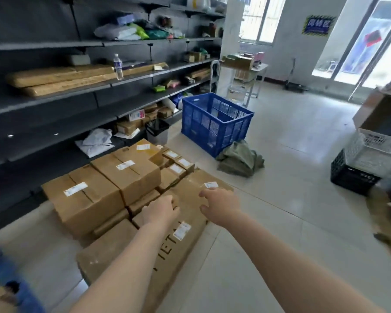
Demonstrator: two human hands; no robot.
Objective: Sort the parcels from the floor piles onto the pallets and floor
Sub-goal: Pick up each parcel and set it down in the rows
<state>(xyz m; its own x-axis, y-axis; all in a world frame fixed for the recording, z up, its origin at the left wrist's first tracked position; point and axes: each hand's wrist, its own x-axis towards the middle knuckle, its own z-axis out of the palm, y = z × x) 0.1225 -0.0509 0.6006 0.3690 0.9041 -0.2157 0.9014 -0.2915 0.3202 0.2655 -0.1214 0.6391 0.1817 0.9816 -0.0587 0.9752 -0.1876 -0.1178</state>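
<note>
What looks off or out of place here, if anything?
Mostly tidy. A crumpled green cloth lies loose on the floor tiles against the blue crate. The long flat carton under both hands lies askew to the neatly stacked boxes. No visible spills or damage.

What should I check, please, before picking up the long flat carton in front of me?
1. Left hand empty: ok, fingers loosely curled over the long flat carton.
2. Right hand empty: ok, open above it.
3. Carton top free: ok, only labels.
4. Grip established: not ok.
5. Floor beside it walkable: ok, though the green cloth heap lies ahead.
6. Carton's weight: cannot tell.
</note>
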